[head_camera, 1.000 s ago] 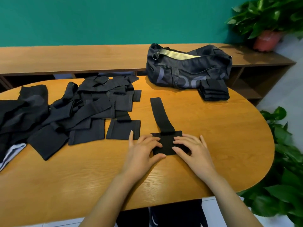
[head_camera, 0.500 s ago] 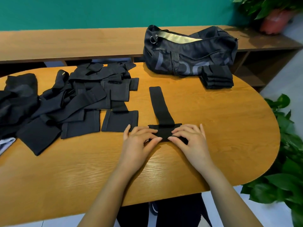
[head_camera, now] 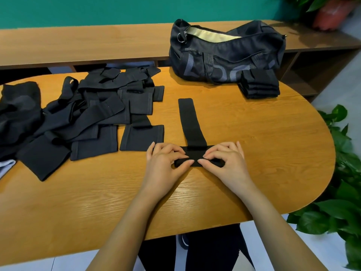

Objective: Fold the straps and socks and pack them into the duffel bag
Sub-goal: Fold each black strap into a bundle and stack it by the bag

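- My left hand [head_camera: 164, 163] and my right hand [head_camera: 226, 163] both pinch the near end of one black strap [head_camera: 191, 122]. The fingers are curled over the fold, and the two thumb tips almost meet at the near edge.
- This strap is a flat, matte woven band. Its wide end is folded under my fingers into a thick, narrow bar. Its long tail lies straight on the table [head_camera: 263, 153], pointing away from me, with a square-cut far end.
- The table is oval, of warm wood with clear grain and a light shine.
- To the left lies a loose pile [head_camera: 101, 110] of more black straps, flat rectangles and long bands crossing over each other.
- At the far left is a bunched dark fabric [head_camera: 19, 106] that looks softer. I cannot tell whether it is socks.
- The duffel bag [head_camera: 224, 53] sits at the far edge of the table. It is dark, soft and rounded, and its zip is open on a pale lining. A metal ring hangs at its left end.
- Just in front of its right end stands a neat stack [head_camera: 258, 85] of folded black pieces.
- Leafy green plants [head_camera: 341, 212] stand at my right.
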Demonstrator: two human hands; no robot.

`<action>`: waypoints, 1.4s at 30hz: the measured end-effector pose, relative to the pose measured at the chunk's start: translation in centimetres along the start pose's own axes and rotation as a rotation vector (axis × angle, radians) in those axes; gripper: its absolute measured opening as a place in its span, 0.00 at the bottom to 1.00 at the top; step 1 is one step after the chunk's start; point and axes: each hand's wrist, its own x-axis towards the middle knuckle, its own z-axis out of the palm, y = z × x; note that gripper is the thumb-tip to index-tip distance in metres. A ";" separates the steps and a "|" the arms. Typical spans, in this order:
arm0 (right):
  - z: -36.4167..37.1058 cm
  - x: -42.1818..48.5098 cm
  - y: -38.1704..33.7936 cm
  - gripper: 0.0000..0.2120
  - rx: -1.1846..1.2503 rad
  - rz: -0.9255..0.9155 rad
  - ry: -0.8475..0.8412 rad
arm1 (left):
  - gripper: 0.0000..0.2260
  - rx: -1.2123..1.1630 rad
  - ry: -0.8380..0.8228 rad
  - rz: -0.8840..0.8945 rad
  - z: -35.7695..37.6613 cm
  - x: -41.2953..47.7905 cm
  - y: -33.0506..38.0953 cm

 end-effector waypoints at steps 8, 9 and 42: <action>-0.2 0.0 -0.3 0.20 -0.034 -0.021 0.035 | 0.07 -0.034 0.041 -0.040 0.0 0.1 -0.2; -0.2 0.0 -0.3 0.21 -0.050 -0.019 0.034 | 0.07 -0.033 0.044 -0.037 0.0 0.1 -0.1; -0.2 0.0 -0.2 0.16 0.038 0.125 0.169 | 0.30 -0.080 0.116 -0.175 0.1 0.0 -0.3</action>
